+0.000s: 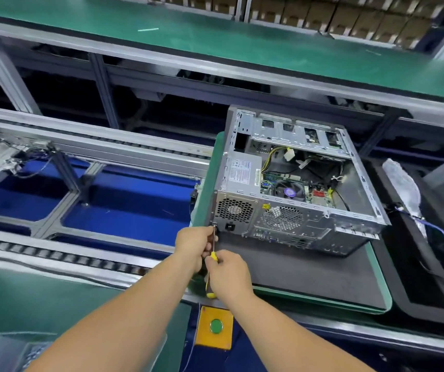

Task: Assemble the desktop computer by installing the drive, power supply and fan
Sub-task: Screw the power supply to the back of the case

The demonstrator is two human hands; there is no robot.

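Both bare forearms reach forward from the bottom of the view and converge at the near left corner of the computer case (296,183). The left hand (192,247) sits higher, its fingers curled round the thin metal shaft of the screwdriver (213,249) just below the tip, which meets the lower left corner of the case's rear panel. The right hand (230,275) is just below and beside it, wrist bent down, fingers wrapped round the yellow handle, whose rounded butt pokes out under the palm. The case is a boxy steel shell, matte grey and stamped with slots, lying with its open side up on a dark mat on a green-edged pallet (376,267). The power supply (238,175), a plain sheet-metal box with a printed label on top and a honeycomb grille facing the person, sits seated in the near left corner of the case. Next to it, the rear panel has a round perforated vent (282,218). Inside, a green board carries a black fan (289,190) with a purple hub, and yellow and black wires loop above it. A yellow box with a round green button (216,326) is fixed to the bench edge below the hands.
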